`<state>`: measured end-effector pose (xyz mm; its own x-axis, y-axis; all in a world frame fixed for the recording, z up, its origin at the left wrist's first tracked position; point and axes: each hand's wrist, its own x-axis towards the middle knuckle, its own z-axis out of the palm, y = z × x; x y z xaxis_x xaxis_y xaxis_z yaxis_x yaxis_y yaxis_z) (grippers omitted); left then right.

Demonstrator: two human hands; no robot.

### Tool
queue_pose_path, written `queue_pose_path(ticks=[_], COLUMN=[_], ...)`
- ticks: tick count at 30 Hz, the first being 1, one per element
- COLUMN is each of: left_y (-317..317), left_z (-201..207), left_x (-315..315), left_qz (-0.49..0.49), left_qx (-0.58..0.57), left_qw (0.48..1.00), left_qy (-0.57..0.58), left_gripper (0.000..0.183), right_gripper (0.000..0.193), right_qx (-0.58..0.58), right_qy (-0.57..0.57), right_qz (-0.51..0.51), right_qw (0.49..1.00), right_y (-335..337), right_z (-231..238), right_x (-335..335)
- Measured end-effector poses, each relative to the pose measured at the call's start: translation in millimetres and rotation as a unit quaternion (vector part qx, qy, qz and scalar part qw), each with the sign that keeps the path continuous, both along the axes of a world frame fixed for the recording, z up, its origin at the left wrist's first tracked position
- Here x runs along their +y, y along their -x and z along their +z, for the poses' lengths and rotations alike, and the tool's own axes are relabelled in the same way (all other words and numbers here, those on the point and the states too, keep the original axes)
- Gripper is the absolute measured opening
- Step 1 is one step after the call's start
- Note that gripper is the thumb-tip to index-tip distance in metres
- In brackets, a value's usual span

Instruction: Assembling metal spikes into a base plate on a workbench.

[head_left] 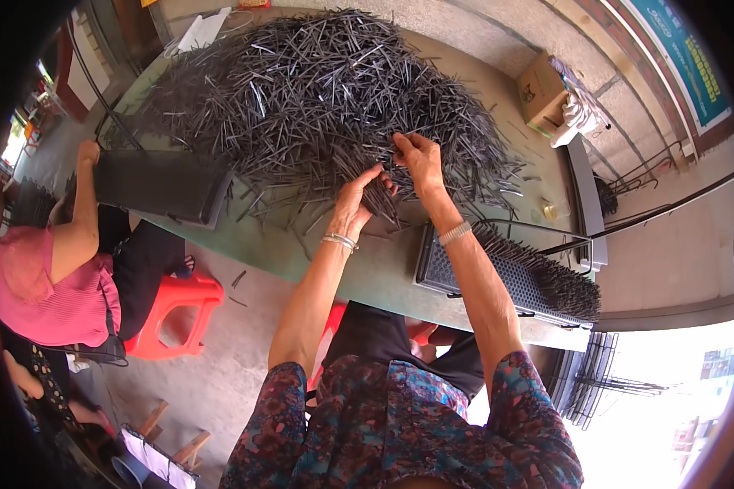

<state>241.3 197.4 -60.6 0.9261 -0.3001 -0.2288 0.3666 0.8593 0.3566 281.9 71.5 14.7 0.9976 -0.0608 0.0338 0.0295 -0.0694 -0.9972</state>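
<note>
A large heap of thin black sticks [326, 73] covers much of the green tabletop [261, 236]. At its near edge, my left hand [357, 200] is closed around a bundle of black sticks [378, 202], which slants down toward me. Just to the right and slightly farther off, my right hand [420, 161] has its fingers pinched together at the heap's edge; what is between them is too small to make out. Close by my right forearm lies a black perforated rack [497, 277], with rows of dark sticks [559, 273] standing in its right part.
A co-worker in pink [57, 277] sits at the left, one hand on a black box-like rack [167, 183]. Beside them stands a red stool [175, 318]. At the far right are a cardboard box [540, 91] with cloth and a small yellowish container [550, 210].
</note>
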Motion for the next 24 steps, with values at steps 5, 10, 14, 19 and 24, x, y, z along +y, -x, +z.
queue_pose_path(ticks=[5,10,14,19,24], left_y=[-10.2,-18.5,-24.8,-27.0,-17.7], left_z=[-2.1,-1.5,10.9,10.2,20.9], left_x=[8.9,26.9,28.5,38.0,29.9], left_qz=[0.023,0.06,0.096,0.115,0.133], left_qx=[-0.012,0.01,0.036,0.002,0.004], left_qw=[0.997,0.998,0.994,0.993,0.991], left_qy=[0.071,0.02,0.043,0.029,0.031], left_gripper=[0.017,0.016,0.011,0.011,0.012], right_gripper=[0.024,0.027,0.038,0.042,0.031], right_qx=[-0.108,-0.298,-0.062,0.151,0.134], right_qy=[0.081,0.282,0.155,-0.133,-0.101], right_qz=[0.032,0.07,0.04,0.12,0.12], right_qw=[0.99,0.909,0.985,0.972,0.978], right_y=[42.4,53.6,57.3,75.8,77.5], right_z=[5.1,-15.3,-34.0,-36.2,-36.4], right_x=[16.5,5.2,-6.4,7.1,5.4])
